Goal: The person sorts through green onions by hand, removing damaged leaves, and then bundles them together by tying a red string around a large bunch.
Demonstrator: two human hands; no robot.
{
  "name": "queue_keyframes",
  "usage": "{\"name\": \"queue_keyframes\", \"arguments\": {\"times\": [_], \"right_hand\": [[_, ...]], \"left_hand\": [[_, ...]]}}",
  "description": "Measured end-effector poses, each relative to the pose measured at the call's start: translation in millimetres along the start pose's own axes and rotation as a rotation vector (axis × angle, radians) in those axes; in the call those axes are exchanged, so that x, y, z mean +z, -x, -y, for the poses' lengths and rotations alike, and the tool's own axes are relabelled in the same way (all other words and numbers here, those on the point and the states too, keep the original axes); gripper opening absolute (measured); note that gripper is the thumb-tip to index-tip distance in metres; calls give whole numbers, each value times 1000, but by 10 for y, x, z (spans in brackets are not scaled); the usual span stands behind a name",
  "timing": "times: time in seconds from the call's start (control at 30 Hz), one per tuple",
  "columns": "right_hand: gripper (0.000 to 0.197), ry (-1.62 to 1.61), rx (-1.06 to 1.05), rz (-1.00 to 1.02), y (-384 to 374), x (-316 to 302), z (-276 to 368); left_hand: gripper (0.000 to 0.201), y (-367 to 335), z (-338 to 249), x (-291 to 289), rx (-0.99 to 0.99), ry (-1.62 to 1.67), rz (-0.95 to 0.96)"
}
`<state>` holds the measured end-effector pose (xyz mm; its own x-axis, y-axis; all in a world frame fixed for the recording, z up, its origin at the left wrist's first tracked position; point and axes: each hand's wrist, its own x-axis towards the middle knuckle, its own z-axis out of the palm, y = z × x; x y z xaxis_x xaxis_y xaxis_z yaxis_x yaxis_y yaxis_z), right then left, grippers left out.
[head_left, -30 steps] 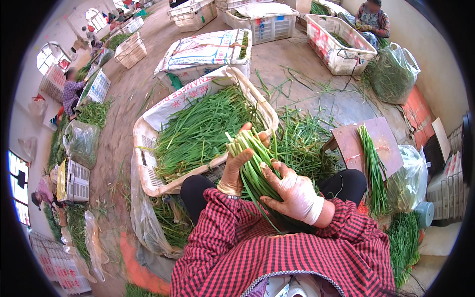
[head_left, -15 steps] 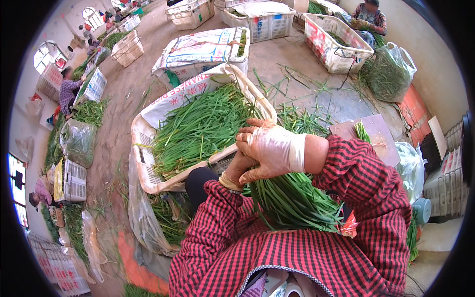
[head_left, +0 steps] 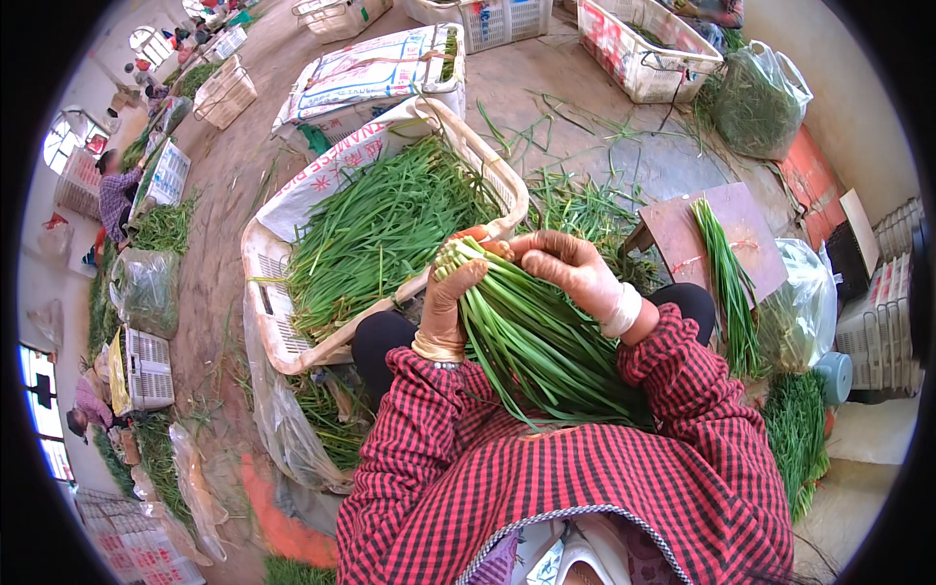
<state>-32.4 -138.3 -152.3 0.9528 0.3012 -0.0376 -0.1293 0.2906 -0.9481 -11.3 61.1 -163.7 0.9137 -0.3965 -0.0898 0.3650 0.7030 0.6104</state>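
Observation:
A bunch of green garlic chives (head_left: 546, 346) lies across my lap, its pale stem ends pointing up and away to the left. My gloved left hand (head_left: 447, 310) is wrapped round the bunch just below those stem ends. From the right, my gloved right hand (head_left: 577, 271) bends its fingers in against the top of the bunch, pinched near the stem ends; anything small between these fingertips is hidden. Just beyond my hands, at the left, a white plastic crate (head_left: 261, 255) lined with a printed sack holds a heap of loose chives (head_left: 385, 219).
A low wooden stool (head_left: 673, 219) on my right carries more chives (head_left: 720, 258). Beside it stand a clear plastic bag (head_left: 801, 302) and a blue-green container (head_left: 834, 375). Stems litter the floor ahead. A covered crate (head_left: 375, 73) stands beyond mine; other people work along the left wall.
My right hand has drawn back from over the left one, uncovering the stem ends. The bunch has tilted up and come into fuller view. The camera view has shifted, showing more of the stool.

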Motion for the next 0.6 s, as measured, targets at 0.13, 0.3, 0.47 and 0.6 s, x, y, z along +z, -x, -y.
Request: {"name": "queue_keyframes", "arguments": {"times": [0.13,0.3,0.47,0.6], "right_hand": [[32,173,-151,-110,51,64,-140],[23,172,-99,-119,-9,70,50],[18,709,-164,-191,-185,109,188],[26,847,-228,-169,-154,218,215]], "left_hand": [[59,-47,75,49,42,-65,-16],[61,-81,44,80,8,-67,83],[54,-86,73,263,39,5,74],[41,-119,45,133,170,-19,79]]}}
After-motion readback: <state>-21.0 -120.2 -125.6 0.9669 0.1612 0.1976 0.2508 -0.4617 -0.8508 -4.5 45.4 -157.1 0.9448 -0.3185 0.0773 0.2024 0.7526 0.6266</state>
